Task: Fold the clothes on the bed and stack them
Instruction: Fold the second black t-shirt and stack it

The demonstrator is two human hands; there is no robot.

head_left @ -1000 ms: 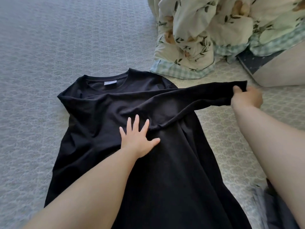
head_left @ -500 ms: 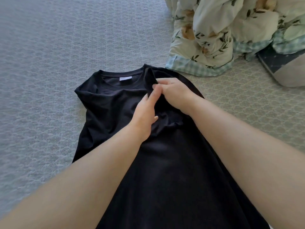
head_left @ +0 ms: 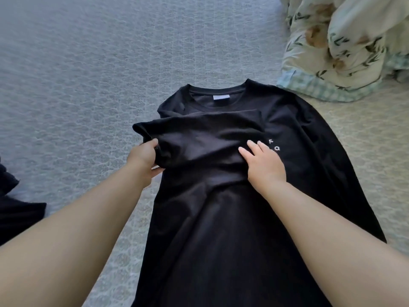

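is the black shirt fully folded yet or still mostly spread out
Mostly spread. The black shirt lies flat on the bed; only one sleeve is turned across the chest, gripped by the left hand.

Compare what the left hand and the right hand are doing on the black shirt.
The left hand curls round and grips the folded sleeve edge at the black shirt's left side; the right hand lies flat with straight fingers, pressing the chest beside the white letters. The left hand lifts fabric; the right hand pins it down. Both touch the same shirt.
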